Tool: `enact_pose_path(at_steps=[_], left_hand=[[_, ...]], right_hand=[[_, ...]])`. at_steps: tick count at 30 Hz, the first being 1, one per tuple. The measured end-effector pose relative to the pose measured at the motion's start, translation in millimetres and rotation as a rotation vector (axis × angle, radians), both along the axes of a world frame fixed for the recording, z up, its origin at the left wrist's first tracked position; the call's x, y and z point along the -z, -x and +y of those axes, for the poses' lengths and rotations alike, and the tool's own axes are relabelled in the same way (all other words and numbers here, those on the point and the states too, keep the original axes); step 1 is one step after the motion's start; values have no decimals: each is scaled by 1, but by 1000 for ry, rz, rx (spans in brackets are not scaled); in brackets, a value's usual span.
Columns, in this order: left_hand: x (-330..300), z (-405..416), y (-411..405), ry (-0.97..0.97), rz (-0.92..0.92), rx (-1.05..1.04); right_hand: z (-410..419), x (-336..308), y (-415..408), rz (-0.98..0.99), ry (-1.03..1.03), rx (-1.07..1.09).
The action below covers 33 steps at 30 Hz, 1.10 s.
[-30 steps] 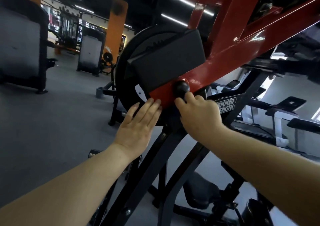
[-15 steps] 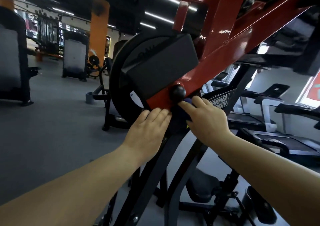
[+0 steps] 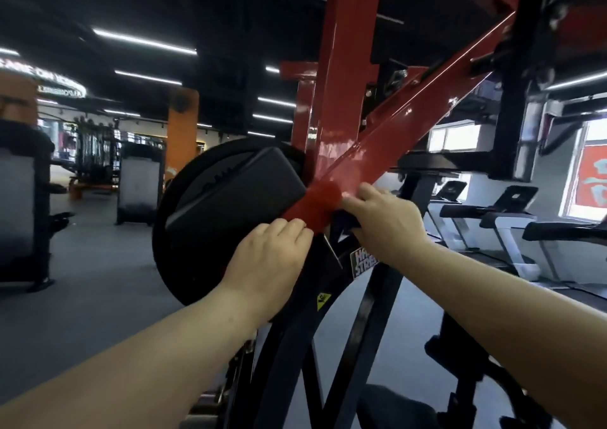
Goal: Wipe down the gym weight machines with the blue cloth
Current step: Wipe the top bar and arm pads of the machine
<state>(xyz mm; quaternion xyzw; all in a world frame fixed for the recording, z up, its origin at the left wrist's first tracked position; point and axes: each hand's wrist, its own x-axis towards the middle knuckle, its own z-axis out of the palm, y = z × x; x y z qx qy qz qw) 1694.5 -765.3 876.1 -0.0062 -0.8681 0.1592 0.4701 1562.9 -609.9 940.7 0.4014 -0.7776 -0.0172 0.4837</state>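
1. grey floor [image 3: 85,284], dark ceiling [image 3: 164,5] with white strip lights [image 3: 144,41]
2. orange pillar [image 3: 182,130] mid-left
3. grey-panelled machines [image 3: 139,185] at left
4. treadmills [image 3: 502,228] along right wall under bright windows [image 3: 455,138]

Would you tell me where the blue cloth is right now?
The blue cloth is bunched under the right hand, against the red arm.

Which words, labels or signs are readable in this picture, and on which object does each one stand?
"HA… / STRE…": white letters on the black badge on the black machine frame; the right hand and its arm cover the rest.
Small yellow warning sticker on the black frame: a symbol only, too small to read.
Curved lit ceiling sign, far left: blurred, not readable.
Red window poster, far right: blurred.
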Motion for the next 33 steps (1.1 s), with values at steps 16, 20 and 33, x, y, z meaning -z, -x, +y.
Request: enact_pose_path(at_steps=[16, 20, 33], left_hand=[[-29, 41, 18, -71, -24, -231], [-60, 56, 41, 4, 97, -146], [-133, 58, 84, 276, -94, -554]], right_hand=[[24, -82, 69, -24, 307, -173], [4, -81, 59, -11, 322, -258], [18, -118, 66, 94, 0, -327]])
